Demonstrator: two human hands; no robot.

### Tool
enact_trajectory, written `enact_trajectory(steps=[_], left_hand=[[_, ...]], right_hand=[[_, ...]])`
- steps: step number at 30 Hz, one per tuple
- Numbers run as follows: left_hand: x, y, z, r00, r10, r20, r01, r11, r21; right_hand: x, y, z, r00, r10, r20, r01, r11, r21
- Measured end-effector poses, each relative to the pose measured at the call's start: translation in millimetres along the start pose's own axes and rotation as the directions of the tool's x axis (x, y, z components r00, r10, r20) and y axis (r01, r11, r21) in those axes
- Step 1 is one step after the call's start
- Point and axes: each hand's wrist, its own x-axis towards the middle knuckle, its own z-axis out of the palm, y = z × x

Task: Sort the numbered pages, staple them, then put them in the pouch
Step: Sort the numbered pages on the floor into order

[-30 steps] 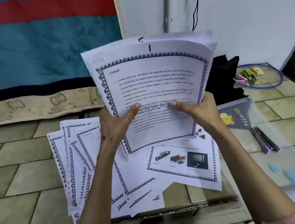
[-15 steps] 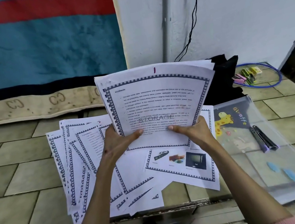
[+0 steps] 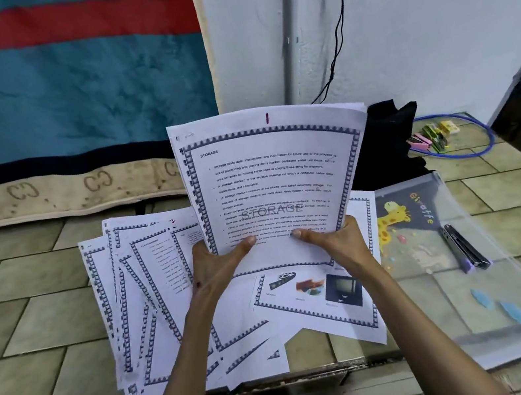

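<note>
A person holds up a stack of pages, its top sheet headed "STORAGE" and marked 1, over a tiled floor: left of the stack, loose pages lie fanned on the tiles, while the left hand grips the stack's lower left edge, thumb on the front, and the right hand grips its lower right edge the same way. Right of the stack lies a clear pouch printed with a giraffe, a stapler resting on it
</note>
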Motion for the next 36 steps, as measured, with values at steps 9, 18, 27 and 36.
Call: enact_trajectory(steps=[9,18,27,36], left_hand=[[3.8,-3.7,-5.7,0.998,0.01,0.063,-0.01,1.0,0.003],[29.9,24.0,-34.5,0.959,0.099,0.264,-0.123,0.989,0.077],[42.0,83.5,-17.8,0.954,0.283,0.095,-0.283,0.959,-0.019],[31.0,41.0,-15.6,0.971,0.168,0.171,-0.17,0.985,-0.002]], right_hand=[[17.0,-92.4,-14.8,0.96,-0.266,0.087,0.267,0.964,-0.001],[38.6,-139.5,-0.1,0.917,-0.395,0.054,0.396,0.918,-0.007],[45.0,-137.6,-0.8,0.91,-0.408,0.078,0.403,0.912,0.073],[31.7,-84.5,-7.6,0.965,-0.177,0.194,0.191,0.98,-0.055]])
